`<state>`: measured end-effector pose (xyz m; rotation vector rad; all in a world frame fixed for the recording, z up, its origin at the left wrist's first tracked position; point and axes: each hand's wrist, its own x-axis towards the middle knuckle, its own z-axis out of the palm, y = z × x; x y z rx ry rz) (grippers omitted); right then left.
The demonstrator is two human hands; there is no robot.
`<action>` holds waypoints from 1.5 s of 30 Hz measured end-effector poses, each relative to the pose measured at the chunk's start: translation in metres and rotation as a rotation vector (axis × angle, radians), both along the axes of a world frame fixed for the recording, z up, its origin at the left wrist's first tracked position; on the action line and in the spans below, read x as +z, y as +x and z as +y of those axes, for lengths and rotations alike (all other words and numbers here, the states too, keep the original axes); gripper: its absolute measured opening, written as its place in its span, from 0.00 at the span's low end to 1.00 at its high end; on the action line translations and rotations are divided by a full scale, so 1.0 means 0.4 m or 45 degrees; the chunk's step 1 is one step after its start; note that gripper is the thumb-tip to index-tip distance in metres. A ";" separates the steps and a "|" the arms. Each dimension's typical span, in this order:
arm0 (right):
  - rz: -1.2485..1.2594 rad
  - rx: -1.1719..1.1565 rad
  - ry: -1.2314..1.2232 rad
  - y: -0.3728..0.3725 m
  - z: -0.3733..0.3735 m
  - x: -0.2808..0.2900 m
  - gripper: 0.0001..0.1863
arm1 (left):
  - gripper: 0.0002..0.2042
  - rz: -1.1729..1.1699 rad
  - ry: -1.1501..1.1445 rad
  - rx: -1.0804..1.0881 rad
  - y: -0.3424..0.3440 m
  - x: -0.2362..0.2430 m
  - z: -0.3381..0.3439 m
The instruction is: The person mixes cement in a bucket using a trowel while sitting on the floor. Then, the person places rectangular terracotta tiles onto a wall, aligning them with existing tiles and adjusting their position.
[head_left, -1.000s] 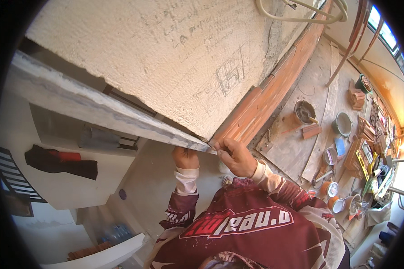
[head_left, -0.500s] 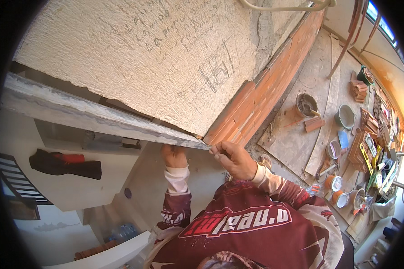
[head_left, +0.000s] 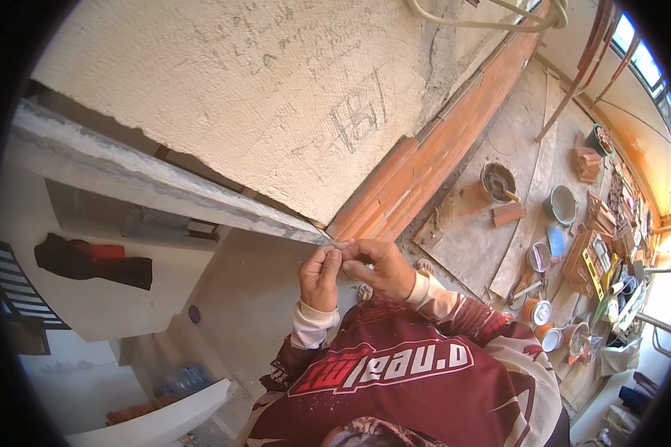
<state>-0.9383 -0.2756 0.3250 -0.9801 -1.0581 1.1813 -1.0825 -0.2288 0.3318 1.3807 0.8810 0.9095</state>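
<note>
My left hand (head_left: 320, 279) is closed, thumb pressed against the fingers, just below the end of a long grey, smeared beam (head_left: 164, 177). Beside it my right hand (head_left: 386, 270) is also closed, its fingertips pinched together at the wall corner. The two hands almost meet. Whatever lies between their fingertips is too small to make out. Right above them, rows of orange brick tiles (head_left: 395, 190) meet a rough cream wall surface (head_left: 224, 104) with pencil marks on it. A dark gap runs between the beam and that surface.
To the right on the floor stand a mortar bucket (head_left: 497, 182), a grey-green bucket (head_left: 561, 205) and stacked brick tiles (head_left: 587, 164). Farther right are a yellow spirit level (head_left: 593, 274) and piled tools. Dark clothing (head_left: 89, 261) hangs at the left. A pale hose (head_left: 484, 22) loops overhead.
My left hand has come out from behind the beam's end and moved right, up beside the right hand. My right hand stays at the corner, its fingers still pinched. The view has shifted slightly.
</note>
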 end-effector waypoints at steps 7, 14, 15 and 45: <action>-0.127 -0.845 -0.090 0.322 0.169 -0.105 0.15 | 0.11 -0.131 -0.275 0.047 0.016 0.022 -0.021; 0.335 -0.730 -0.310 0.415 0.262 -0.122 0.15 | 0.12 -0.227 -0.381 0.068 0.032 0.041 -0.015; 0.367 -0.707 -0.313 0.415 0.267 -0.122 0.14 | 0.12 -0.236 -0.387 0.075 0.035 0.044 -0.016; 0.659 -0.662 -0.162 0.291 0.184 -0.147 0.08 | 0.11 -0.759 -0.507 0.174 0.170 0.014 -0.017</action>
